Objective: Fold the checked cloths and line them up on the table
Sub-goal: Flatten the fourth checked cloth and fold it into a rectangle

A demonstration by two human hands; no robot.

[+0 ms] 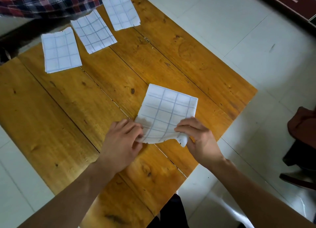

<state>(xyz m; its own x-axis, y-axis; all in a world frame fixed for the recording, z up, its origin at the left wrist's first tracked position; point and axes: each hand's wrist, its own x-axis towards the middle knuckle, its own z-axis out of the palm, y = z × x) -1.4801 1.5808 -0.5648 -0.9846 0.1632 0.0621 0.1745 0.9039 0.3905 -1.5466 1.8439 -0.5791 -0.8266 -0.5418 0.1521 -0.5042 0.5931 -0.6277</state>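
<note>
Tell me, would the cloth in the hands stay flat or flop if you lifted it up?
It would probably flop: the cloth already sags and bunches where the right hand and left hand pinch its near edge. It looks thin, so likely light. It should not slide easily on the wooden table, though that is a guess.

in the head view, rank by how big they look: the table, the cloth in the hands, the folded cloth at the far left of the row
1. table
2. cloth in the hands, though nearness to the camera enlarges it
3. far-left folded cloth
</note>
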